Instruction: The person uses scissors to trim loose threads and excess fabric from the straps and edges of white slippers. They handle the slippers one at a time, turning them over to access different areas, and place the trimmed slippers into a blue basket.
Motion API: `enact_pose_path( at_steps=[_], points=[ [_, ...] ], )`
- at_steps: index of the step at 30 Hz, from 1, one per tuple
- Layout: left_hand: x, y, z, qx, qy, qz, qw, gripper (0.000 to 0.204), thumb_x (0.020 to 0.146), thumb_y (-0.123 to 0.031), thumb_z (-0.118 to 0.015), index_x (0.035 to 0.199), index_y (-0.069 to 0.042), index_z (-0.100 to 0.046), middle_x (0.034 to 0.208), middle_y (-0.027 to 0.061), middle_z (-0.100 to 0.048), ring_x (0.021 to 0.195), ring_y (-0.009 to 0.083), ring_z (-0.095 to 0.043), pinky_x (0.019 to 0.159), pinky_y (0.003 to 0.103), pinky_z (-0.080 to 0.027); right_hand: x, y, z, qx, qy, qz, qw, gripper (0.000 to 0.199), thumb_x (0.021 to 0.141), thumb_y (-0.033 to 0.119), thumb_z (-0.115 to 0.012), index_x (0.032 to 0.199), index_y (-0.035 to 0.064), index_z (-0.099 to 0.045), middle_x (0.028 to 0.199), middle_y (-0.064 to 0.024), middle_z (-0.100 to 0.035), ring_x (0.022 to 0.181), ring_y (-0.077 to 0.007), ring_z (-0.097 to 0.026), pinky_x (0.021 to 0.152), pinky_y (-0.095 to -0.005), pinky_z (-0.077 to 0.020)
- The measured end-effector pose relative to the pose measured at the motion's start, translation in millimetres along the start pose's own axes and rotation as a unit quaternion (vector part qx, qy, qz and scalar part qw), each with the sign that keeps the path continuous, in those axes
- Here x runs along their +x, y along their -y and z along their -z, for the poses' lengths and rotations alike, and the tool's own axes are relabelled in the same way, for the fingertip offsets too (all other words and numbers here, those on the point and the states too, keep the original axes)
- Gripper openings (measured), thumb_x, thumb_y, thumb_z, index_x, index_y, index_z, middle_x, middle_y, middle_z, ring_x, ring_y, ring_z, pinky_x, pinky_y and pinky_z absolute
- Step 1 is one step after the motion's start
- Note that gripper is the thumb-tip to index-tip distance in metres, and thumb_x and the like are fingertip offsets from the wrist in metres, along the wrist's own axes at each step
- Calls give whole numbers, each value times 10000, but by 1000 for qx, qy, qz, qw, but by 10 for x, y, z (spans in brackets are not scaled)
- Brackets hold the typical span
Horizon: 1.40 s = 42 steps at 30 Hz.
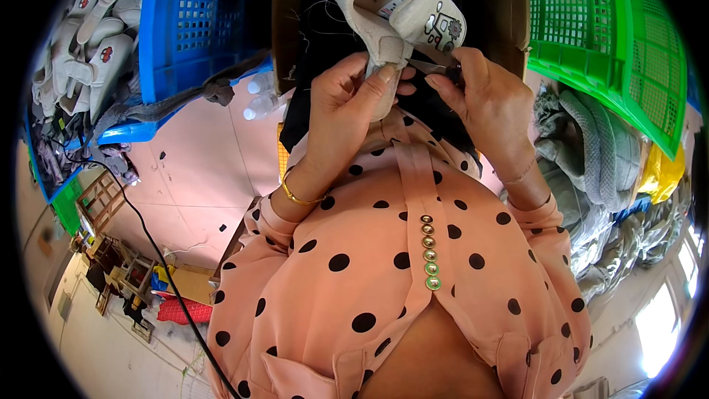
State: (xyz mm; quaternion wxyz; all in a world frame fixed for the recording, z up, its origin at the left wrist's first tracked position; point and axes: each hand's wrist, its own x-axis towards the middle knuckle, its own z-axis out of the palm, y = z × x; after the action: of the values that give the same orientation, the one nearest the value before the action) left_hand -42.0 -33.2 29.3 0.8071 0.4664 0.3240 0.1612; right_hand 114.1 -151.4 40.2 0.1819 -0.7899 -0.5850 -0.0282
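Observation:
My left hand [347, 107] grips the heel end of a small cream fabric shoe [399, 0] with a little cartoon patch on its strap. The shoe is held up in front of my chest, sole side toward me. My right hand [484, 96] is closed on small metal snips [436, 66], their tip touching the shoe's heel beside my left thumb. A gold bangle sits on my left wrist. Below the hands is my pink blouse with black dots.
A blue plastic crate [196, 22] stands at the upper left, with several more cream shoes [96, 37] beside it. A green crate [613, 37] is at the upper right above a heap of grey-green fabric [591, 148]. A black cable [148, 236] crosses the floor.

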Motion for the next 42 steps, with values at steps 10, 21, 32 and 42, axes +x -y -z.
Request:
enact_pose_path(
  at_steps=[10, 21, 32, 42],
  points=[
    [-10, 36, -4, 33, -12, -32, 999, 221, 969, -122, -591, 1108, 42, -642, 985, 88, -696, 851, 122, -656, 751, 232, -517, 70, -3, 70, -78, 19, 38, 996, 366, 812, 442, -697, 784, 129, -509, 604, 6, -472, 518, -167, -539, 452, -294, -429],
    [-2, 36, -64, 89, -39, -72, 993, 191, 966, -119, -593, 1040, 41, -667, 907, 58, -700, 834, 89, -654, 709, 209, -493, 125, -27, 78, -59, 2, 52, 997, 350, 806, 424, -707, 801, 124, -527, 607, 7, -469, 522, -167, -543, 454, -294, -432],
    [-9, -79, -80, 10, -21, -44, 999, 263, 971, -138, -584, 1145, 56, -625, 1021, 117, -700, 877, 141, -675, 754, 242, -519, -8, 35, -105, 319, 19, -158, 934, 304, 920, 319, -651, 954, 29, -567, 679, -114, -591, 575, -293, -585, 510, -333, -443],
    [-25, -81, -106, 21, -24, -92, 995, 225, 974, -124, -584, 1092, 61, -635, 950, 86, -691, 860, 107, -655, 729, 219, -496, 93, -23, 96, 6, 7, 26, 1000, 375, 843, 410, -698, 722, 114, -502, 525, -22, -491, 462, -200, -534, 427, -312, -416]
  ],
)
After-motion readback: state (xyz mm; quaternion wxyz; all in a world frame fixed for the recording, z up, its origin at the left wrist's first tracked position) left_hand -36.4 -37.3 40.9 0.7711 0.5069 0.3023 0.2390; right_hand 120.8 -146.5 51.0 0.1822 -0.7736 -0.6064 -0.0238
